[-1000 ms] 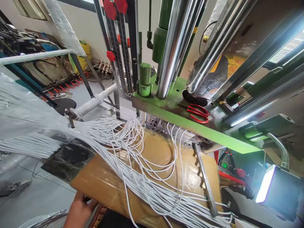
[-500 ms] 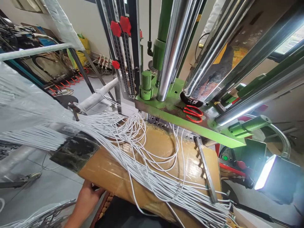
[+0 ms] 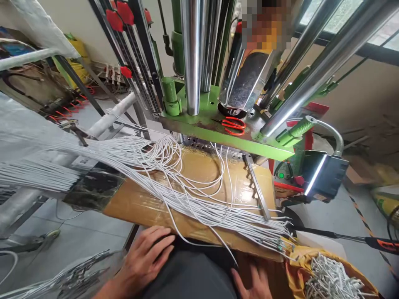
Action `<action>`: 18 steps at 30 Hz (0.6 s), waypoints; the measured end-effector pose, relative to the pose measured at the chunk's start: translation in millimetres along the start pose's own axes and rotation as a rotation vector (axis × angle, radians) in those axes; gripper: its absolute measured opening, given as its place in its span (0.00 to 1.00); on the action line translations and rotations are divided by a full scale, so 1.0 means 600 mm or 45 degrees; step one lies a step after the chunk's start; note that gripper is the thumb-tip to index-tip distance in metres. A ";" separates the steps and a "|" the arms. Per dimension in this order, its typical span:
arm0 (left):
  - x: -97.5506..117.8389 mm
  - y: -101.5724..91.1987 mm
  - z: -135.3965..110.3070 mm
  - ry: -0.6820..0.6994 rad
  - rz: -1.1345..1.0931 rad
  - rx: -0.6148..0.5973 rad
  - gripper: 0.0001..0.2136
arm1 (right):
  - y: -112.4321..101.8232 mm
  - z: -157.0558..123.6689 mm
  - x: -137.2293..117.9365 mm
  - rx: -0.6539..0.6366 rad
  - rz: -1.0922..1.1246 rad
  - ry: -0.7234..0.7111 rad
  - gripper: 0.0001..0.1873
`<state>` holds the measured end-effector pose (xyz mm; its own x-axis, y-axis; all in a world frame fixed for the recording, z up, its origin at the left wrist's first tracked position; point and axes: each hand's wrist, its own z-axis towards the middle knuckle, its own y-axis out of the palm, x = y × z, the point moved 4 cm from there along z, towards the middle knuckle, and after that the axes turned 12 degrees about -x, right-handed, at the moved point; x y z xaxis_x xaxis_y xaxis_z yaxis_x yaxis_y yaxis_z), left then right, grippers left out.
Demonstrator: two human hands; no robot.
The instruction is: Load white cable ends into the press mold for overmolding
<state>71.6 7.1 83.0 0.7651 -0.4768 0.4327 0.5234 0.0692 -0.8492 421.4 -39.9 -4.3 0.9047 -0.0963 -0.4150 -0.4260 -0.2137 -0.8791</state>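
My left hand (image 3: 148,254) rests by my lap, just below the front edge of the cardboard-covered worktop (image 3: 199,166); its fingers are spread and bent a little, with nothing in them. On the other side of my lap, my right hand (image 3: 254,282) is partly cut off by the lower frame edge. Its fingers are stretched apart, slightly blurred, and hold nothing visible. A thick bundle of white cables (image 3: 199,207) runs across the worktop, with loose loops (image 3: 162,153) at the back left. One cable end hangs over the front edge between my hands. A notched metal bar (image 3: 258,189) lies across the worktop's right side.
Behind the worktop stands a green press (image 3: 215,135) with steel columns; red-handled scissors (image 3: 233,125) lie on its ledge. A lamp (image 3: 326,174) is at the right. A yellow sack (image 3: 296,270) holds short white pieces (image 3: 335,278). A hammer (image 3: 79,135) sits at the left.
My left hand has come from under the worktop's front edge to beside my lap. My right hand has entered at the bottom. The view has shifted right, bringing the yellow sack into sight.
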 end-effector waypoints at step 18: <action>0.059 0.039 0.294 0.395 0.350 -0.951 0.20 | -0.224 0.079 -0.069 -0.127 -0.224 -0.448 0.18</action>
<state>177.1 146.1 131.9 0.6345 -0.7535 0.1722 -0.1339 -0.3266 -0.9356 440.8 39.0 119.8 0.8998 0.2853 -0.3300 -0.2464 -0.2919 -0.9242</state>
